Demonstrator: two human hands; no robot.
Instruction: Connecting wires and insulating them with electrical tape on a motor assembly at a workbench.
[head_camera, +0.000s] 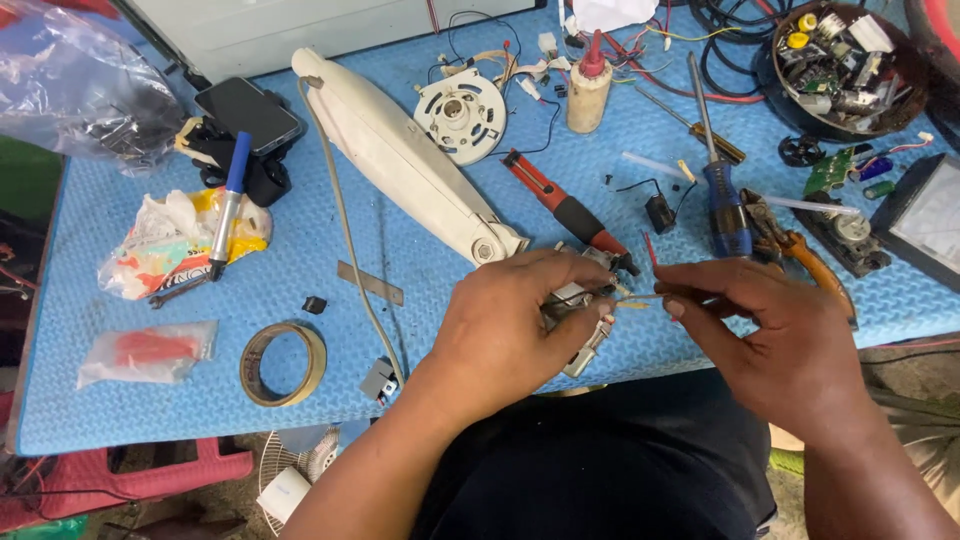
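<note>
Your left hand (510, 335) sits just below the centre of the view, its grip closed around a small grey switch part (585, 310) with metal tabs; the fingers wrap over most of it, so only its right end and a lower tab show. Your right hand (775, 335), at about 3 o'clock from the left one, has thumb and forefinger pinched shut on a thin wire (650, 297) that runs across to the part. Both hands hover over the near edge of the blue bench (150, 420).

At 12 o'clock from the part lies a red-handled tool (565, 208), its tip pointing down toward your hands. A long white casing (405, 160) stretches from 10 o'clock toward the centre, with a grey cord along its side. A blue-handled screwdriver (725, 205) lies at 1 o'clock, with orange-handled pliers (800, 250) just beside it. A roll of tape (283, 363) rests at 9 o'clock, well apart from the hands, and a round white motor plate (461, 113) sits near the far edge.
</note>
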